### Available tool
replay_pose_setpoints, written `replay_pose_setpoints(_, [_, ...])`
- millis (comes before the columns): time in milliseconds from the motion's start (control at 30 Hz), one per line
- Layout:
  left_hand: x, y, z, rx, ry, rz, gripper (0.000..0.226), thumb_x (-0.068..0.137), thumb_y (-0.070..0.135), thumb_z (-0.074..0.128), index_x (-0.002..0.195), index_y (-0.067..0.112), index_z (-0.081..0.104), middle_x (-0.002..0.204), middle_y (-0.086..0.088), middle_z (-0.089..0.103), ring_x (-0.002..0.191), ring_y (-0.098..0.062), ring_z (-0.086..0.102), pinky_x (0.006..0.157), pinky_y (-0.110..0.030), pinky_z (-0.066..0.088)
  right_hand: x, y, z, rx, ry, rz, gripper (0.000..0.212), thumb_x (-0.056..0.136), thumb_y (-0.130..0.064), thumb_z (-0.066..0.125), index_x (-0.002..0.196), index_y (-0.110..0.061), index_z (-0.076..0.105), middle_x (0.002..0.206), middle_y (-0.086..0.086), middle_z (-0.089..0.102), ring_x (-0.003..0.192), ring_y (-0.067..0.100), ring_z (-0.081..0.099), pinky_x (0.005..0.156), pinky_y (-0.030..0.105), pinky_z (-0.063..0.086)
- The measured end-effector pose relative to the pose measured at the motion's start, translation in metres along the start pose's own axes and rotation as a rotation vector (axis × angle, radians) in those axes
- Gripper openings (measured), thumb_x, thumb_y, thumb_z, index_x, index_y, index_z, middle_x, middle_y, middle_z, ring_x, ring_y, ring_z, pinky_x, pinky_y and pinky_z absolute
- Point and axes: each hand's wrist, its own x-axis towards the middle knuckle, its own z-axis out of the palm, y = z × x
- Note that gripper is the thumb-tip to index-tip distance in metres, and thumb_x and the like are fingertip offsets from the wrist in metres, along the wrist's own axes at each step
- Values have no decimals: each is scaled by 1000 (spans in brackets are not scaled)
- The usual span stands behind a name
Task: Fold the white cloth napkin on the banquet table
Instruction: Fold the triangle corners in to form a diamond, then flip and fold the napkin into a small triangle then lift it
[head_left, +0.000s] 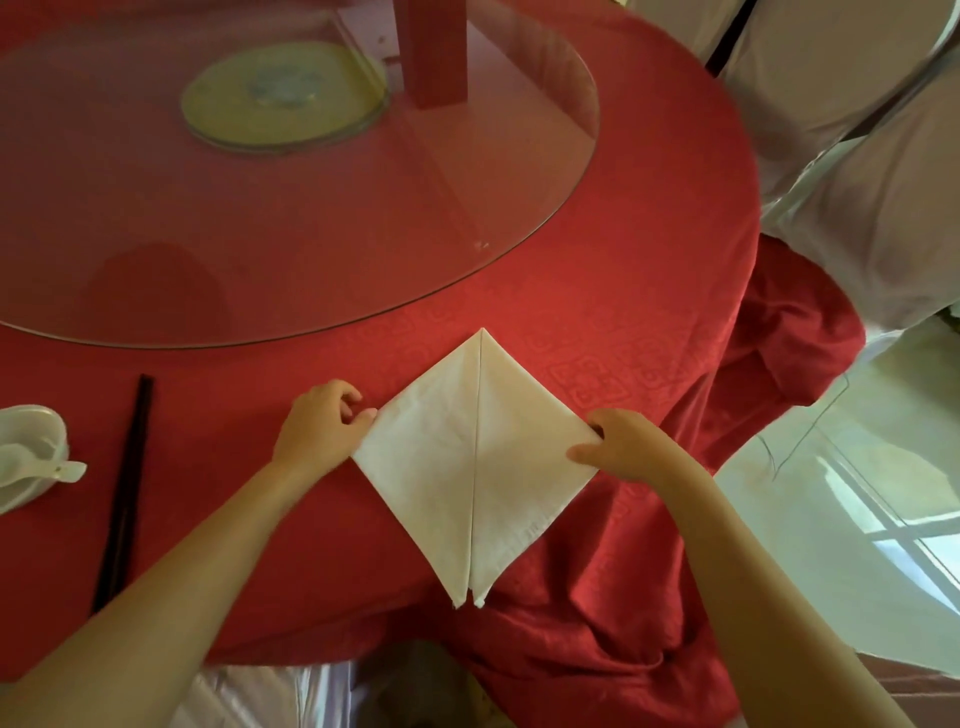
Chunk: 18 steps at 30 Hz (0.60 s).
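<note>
The white cloth napkin (475, 462) lies flat on the red tablecloth (623, 338) near the table's front edge. It is folded into a diamond, with a seam down its middle and two loose tips pointing toward me. My left hand (324, 428) pinches the napkin's left corner. My right hand (623, 441) grips the right corner, thumb lying on top of the cloth.
A round glass turntable (441, 234) covers the table's centre, with a red box (431, 52) standing on it. Dark chopsticks (124, 488) and a white bowl with a spoon (26, 457) lie at the left. White-covered chairs (857, 156) stand at the right.
</note>
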Motion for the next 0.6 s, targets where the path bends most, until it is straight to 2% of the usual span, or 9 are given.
replay_pose_setpoints(67, [4, -1, -8, -44, -188, -3, 18, 87, 35, 59, 93, 18, 63, 89, 1, 63, 81, -15, 56, 62, -26, 39, -7, 4, 5, 90, 50, -10, 21, 81, -23, 63, 70, -14, 48, 78, 4, 52, 75, 21, 47, 64, 30, 34])
replay_pose_setpoints(133, [6, 0, -16, -57, -321, 32, 15, 88, 33, 59, 91, 20, 64, 92, 4, 63, 85, -12, 56, 64, -22, 38, -13, 9, 13, 208, 128, -22, 24, 80, -20, 65, 63, -16, 48, 67, 0, 50, 67, 19, 46, 58, 30, 31])
replay_pose_setpoints(233, [6, 0, -24, -94, -410, 22, 6, 86, 29, 62, 85, 23, 62, 88, 8, 60, 81, -6, 53, 64, -19, 38, -21, 15, 25, 418, 266, 20, 14, 80, -18, 65, 69, -10, 60, 56, -3, 51, 51, 11, 48, 50, 23, 35])
replay_pose_setpoints(333, [3, 1, -28, -211, -481, -65, 11, 85, 23, 64, 90, 15, 58, 86, -1, 59, 76, -14, 57, 57, -23, 49, -24, 16, 34, 559, 362, 88, 18, 80, -15, 64, 63, -18, 60, 51, -5, 54, 38, 0, 50, 47, 19, 38])
replay_pose_setpoints(400, [-1, 2, -32, -309, -539, -143, 18, 84, 19, 66, 99, 12, 58, 91, -8, 63, 77, -17, 63, 50, -23, 54, -24, 13, 36, 654, 394, 128, 24, 80, -12, 64, 60, -22, 57, 55, -4, 56, 44, 1, 54, 52, 23, 47])
replay_pose_setpoints(467, [-3, 1, -33, -385, -565, -177, 15, 84, 14, 66, 98, 9, 61, 94, -12, 65, 81, -21, 66, 51, -26, 57, -24, 12, 37, 724, 407, 154, 21, 81, -10, 64, 63, -21, 59, 61, 0, 58, 48, 7, 58, 56, 24, 54])
replay_pose_setpoints(533, [-5, -1, -31, -457, -518, -191, 5, 86, 11, 62, 89, 7, 64, 90, -13, 65, 78, -21, 66, 51, -26, 58, -24, 12, 37, 769, 409, 168, 16, 80, -9, 64, 66, -17, 62, 66, 5, 61, 54, 14, 62, 61, 30, 57])
replay_pose_setpoints(600, [-10, -3, -24, -513, -434, -234, 8, 89, 10, 58, 84, 6, 62, 87, -14, 64, 75, -21, 65, 49, -25, 57, -25, 11, 39, 807, 403, 176, 14, 78, -8, 66, 68, -16, 63, 68, 8, 63, 61, 21, 64, 65, 36, 58])
